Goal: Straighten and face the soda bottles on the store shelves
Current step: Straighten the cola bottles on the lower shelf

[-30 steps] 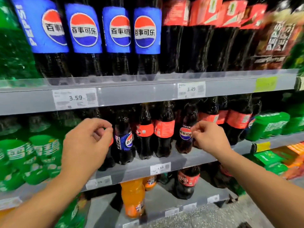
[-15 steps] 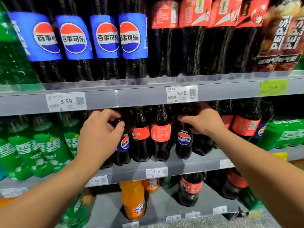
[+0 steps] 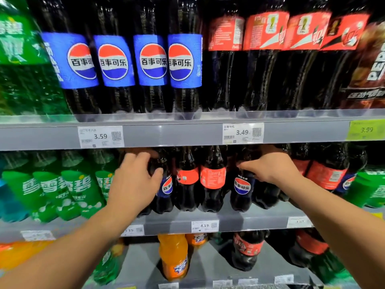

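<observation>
On the middle shelf (image 3: 260, 221), at the frame's centre, the left hand (image 3: 133, 184) grips the shoulder of a small blue-label Pepsi bottle (image 3: 166, 187), its fingers (image 3: 135, 156) curled over the top and its thumb pressed on the front. Right of centre, the right hand (image 3: 275, 167) has its fingers (image 3: 245, 165) curled on the shoulder of a second Pepsi bottle (image 3: 242, 185), whose logo faces out. Two red-label cola bottles (image 3: 212, 177) stand upright between them. Green Sprite bottles (image 3: 52, 188) fill the shelf's left, and large Pepsi bottles (image 3: 114, 61) line the shelf above.
</observation>
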